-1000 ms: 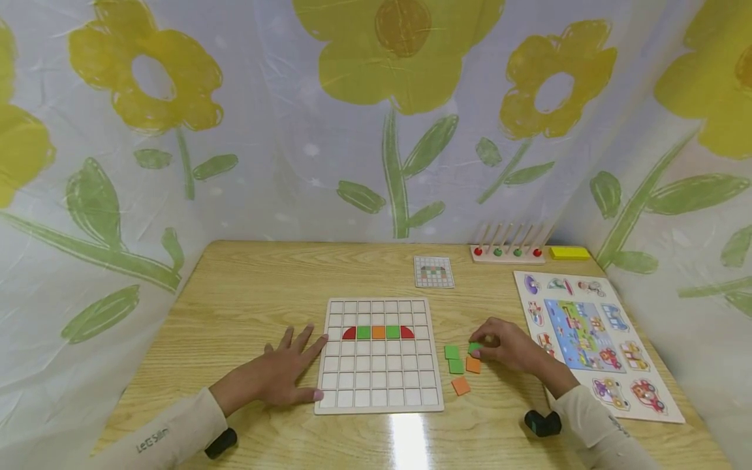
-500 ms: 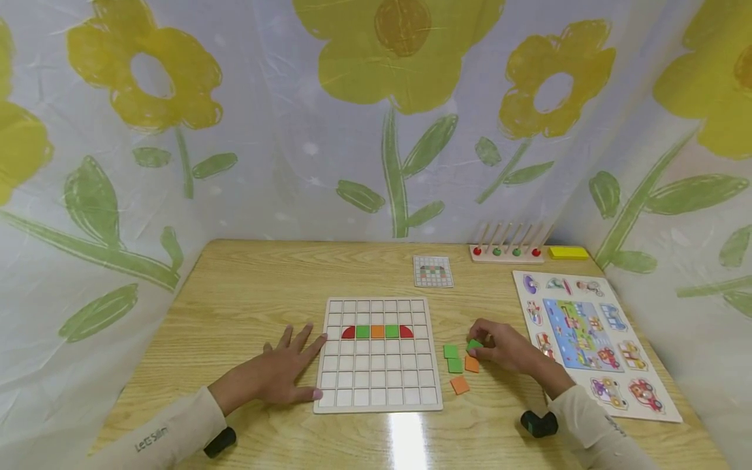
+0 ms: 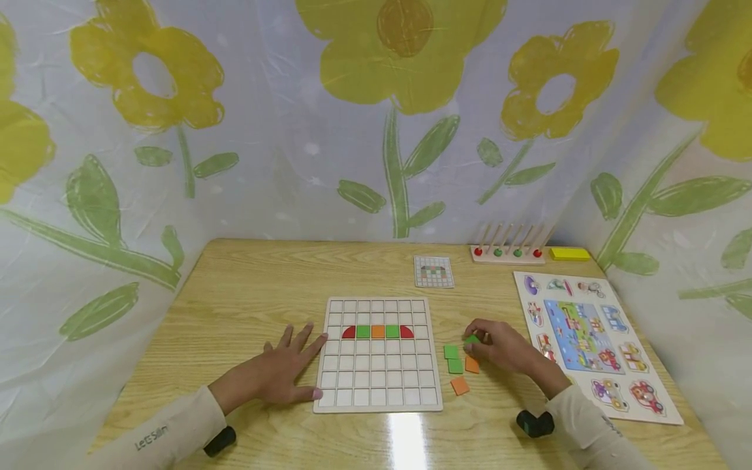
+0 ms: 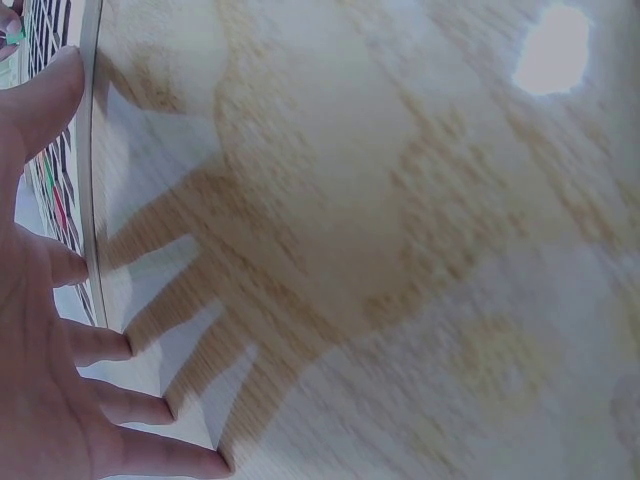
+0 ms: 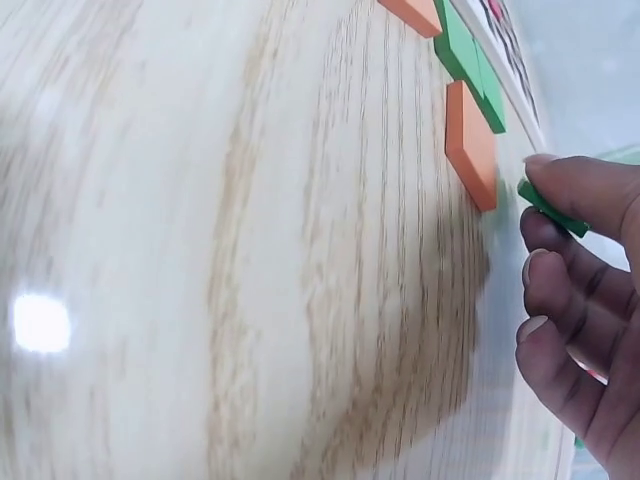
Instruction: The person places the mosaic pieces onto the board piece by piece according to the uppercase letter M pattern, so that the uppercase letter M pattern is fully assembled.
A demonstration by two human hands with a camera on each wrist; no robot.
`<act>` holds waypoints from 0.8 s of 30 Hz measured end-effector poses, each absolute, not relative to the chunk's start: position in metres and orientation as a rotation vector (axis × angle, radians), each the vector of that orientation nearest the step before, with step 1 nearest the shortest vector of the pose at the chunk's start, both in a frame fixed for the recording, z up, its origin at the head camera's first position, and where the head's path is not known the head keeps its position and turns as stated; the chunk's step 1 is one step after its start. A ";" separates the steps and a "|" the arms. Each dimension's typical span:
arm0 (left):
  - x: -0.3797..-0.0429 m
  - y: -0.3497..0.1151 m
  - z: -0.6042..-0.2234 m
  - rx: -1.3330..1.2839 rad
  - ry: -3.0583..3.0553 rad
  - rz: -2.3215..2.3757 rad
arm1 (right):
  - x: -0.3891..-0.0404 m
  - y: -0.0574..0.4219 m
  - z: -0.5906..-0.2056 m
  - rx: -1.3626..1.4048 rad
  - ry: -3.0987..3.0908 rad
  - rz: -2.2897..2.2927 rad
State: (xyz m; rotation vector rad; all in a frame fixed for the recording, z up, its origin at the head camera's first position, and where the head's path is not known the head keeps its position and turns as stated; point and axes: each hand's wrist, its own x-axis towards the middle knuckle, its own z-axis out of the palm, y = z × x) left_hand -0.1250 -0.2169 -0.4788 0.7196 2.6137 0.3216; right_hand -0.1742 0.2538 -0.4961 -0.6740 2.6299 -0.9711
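Observation:
My right hand (image 3: 499, 347) pinches a green square tile (image 5: 552, 208) between thumb and fingers, just above the table in the right wrist view. Below and left of it lie two loose green tiles (image 3: 455, 366) and two orange tiles (image 3: 460, 386). A white grid board (image 3: 378, 378) sits in the middle; one row holds red quarter-round pieces (image 3: 349, 332) at the ends, with green, orange and green squares (image 3: 378, 331) between. Fingers spread, my left hand (image 3: 281, 375) rests at the board's left edge, thumb and a fingertip touching its rim.
A small pattern card (image 3: 434, 271) lies behind the board. At the back right stand a peg rack (image 3: 508, 255) with red and green beads and a yellow block (image 3: 569, 254). A picture puzzle board (image 3: 593, 346) lies at the right, close by the right forearm.
My right hand has lifted the green tile slightly and shifted a little to the left with it. The left hand keeps its place at the board.

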 end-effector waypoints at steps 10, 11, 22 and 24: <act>-0.126 -0.217 -0.481 0.713 2.606 0.316 | -0.174 0.245 -0.491 -0.651 2.638 -1.016; -0.126 -0.217 -0.481 0.713 2.606 0.314 | -0.174 0.244 -0.490 -0.648 2.633 -1.023; -0.126 -0.218 -0.481 0.720 2.607 0.309 | -0.172 0.230 -0.485 -0.663 2.608 -1.089; -0.126 -0.218 -0.482 0.721 2.608 0.309 | -0.172 0.228 -0.484 -0.664 2.596 -1.103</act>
